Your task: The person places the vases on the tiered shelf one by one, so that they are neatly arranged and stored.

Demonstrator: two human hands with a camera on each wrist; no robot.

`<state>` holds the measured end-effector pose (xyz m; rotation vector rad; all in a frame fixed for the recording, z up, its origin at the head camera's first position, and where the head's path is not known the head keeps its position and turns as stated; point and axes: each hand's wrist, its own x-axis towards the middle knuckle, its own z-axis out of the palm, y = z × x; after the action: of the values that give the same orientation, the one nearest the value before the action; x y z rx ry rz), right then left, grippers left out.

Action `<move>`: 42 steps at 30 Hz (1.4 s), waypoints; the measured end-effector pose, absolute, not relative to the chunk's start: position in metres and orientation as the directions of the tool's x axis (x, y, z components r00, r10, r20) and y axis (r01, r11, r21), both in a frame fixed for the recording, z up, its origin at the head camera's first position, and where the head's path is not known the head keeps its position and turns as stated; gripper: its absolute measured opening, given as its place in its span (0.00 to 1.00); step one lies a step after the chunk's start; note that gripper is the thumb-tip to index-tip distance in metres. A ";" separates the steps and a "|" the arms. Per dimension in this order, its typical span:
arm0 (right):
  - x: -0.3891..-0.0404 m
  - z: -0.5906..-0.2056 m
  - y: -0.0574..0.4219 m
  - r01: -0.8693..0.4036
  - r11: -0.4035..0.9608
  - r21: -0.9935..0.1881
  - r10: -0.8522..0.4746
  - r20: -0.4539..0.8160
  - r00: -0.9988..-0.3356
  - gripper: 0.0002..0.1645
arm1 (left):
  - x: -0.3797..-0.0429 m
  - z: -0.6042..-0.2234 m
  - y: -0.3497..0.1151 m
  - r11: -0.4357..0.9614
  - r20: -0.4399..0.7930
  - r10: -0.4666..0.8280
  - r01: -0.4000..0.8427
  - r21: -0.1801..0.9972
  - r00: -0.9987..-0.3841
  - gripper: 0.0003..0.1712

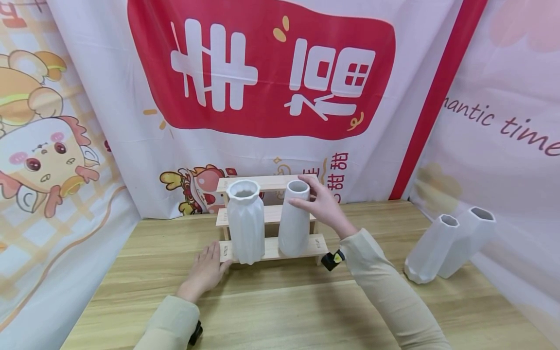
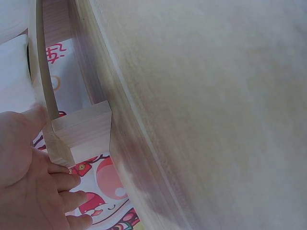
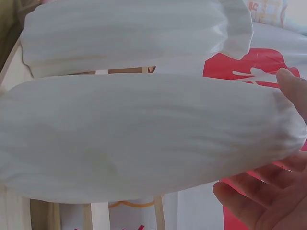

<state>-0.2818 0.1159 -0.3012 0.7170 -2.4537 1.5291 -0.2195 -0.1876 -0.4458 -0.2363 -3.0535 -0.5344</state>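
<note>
As left hand (image 1: 204, 266) is rested, fingers extended (nothing gripped), against left end of wooden rack (image 1: 273, 214), fluted vase (image 1: 247, 223) is borne by lowest shelf (image 1: 271, 249); beside it, on same shelf, smooth vase (image 1: 294, 226) is held near rim by right hand (image 1: 324, 203). Placement seemingly being finished; steady release called for next.

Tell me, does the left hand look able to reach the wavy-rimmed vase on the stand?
Probably yes: the left hand touches the left end of the wooden stand, close beside the wavy-rimmed vase, and nothing seems to stand between hand and vase.
</note>
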 end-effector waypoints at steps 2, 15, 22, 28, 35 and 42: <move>-0.282 -0.301 0.118 -0.476 0.341 -0.811 -0.311 0.380 -0.871 0.38 | -0.220 -0.446 -0.188 0.930 0.056 0.142 0.153 0.336 -0.988 0.39; -0.276 -0.294 0.136 -0.429 0.353 -0.831 -0.303 0.332 -0.893 0.40 | -0.220 -0.446 -0.188 0.928 0.048 0.136 0.144 0.342 -0.990 0.40; -0.279 -0.297 0.149 -0.452 0.353 -0.819 -0.287 0.365 -0.885 0.41 | -0.222 -0.447 -0.189 0.924 0.039 0.130 0.136 0.357 -0.991 0.40; -0.273 -0.293 0.167 -0.471 0.368 -0.802 -0.259 0.398 -0.880 0.42 | -0.222 -0.448 -0.189 0.926 0.045 0.136 0.143 0.350 -0.990 0.40; -0.266 -0.288 0.189 -0.452 0.385 -0.805 -0.229 0.391 -0.892 0.41 | -0.222 -0.447 -0.188 0.925 0.048 0.133 0.141 0.353 -0.990 0.40; -0.260 -0.288 0.207 -0.422 0.445 -0.790 -0.198 0.372 -0.907 0.41 | -0.223 -0.449 -0.188 0.930 0.052 0.135 0.145 0.338 -0.989 0.40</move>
<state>-0.2599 0.2073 -0.2880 0.5400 -2.4714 1.4485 -0.2227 -0.1880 -0.4485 -0.2219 -3.0585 -0.5386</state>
